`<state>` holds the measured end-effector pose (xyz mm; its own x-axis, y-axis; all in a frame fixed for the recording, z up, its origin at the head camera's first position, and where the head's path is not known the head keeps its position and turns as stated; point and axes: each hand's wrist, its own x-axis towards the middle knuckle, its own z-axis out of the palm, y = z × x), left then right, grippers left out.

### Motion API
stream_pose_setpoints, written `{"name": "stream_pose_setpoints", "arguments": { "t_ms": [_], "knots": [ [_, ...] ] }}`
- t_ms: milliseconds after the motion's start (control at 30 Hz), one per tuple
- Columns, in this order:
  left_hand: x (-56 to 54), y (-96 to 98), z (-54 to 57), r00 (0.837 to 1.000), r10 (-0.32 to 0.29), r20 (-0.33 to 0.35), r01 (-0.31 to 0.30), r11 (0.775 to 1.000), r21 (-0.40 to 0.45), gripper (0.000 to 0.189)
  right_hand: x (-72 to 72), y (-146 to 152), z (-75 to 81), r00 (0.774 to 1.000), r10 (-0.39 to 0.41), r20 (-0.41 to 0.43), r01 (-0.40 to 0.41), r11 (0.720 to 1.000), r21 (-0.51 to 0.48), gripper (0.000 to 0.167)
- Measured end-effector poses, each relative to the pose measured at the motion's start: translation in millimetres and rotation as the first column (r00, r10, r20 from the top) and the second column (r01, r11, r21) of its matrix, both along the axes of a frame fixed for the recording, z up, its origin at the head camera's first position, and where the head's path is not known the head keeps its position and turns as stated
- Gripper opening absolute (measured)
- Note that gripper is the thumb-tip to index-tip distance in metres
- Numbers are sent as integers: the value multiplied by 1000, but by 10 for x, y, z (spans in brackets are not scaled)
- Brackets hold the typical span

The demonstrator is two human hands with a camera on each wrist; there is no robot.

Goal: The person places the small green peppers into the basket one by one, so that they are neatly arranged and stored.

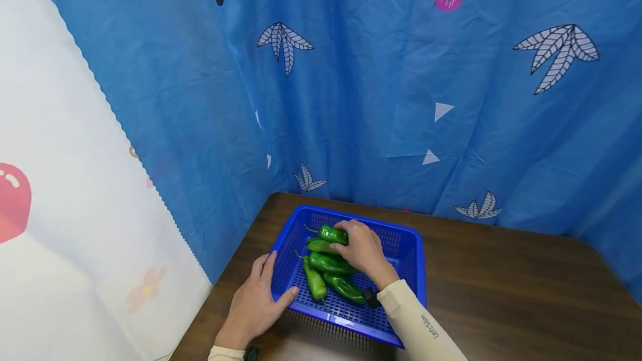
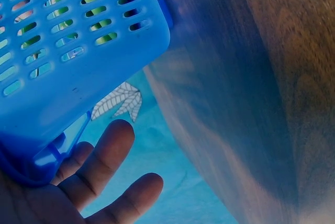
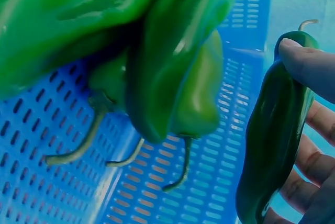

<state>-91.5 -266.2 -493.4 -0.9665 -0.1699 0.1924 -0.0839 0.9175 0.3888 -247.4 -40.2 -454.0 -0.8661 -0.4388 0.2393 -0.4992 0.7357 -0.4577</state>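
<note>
A blue plastic basket (image 1: 351,322) holds several glossy green peppers (image 1: 330,263), lying in a loose pile toward its left side. My right hand (image 1: 363,247) is over the pile and grips one long dark green pepper (image 3: 275,135) between thumb and fingers, its pale stem pointing away. In the right wrist view, that pepper is apart from the others. At the near left corner of the basket rests my left hand (image 1: 254,305), thumb over the rim, fingers along the outside. Its visible fingers look extended in the left wrist view, where the thumb is hidden.
The basket stands on a dark brown wooden table (image 1: 501,283), near its far left corner. A blue patterned curtain (image 1: 371,82) hangs behind the table. To the left hangs a white printed cloth (image 1: 75,155).
</note>
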Motion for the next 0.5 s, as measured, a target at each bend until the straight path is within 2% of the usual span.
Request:
{"name": "stream_pose_setpoints", "arguments": {
  "t_ms": [500],
  "knots": [
    [-1, 2, -12, 1000, 6, 6, -6, 1000, 1, 103, -6, -74, -108, 993, 75, 93, -77, 997, 14, 40]
  ]
}}
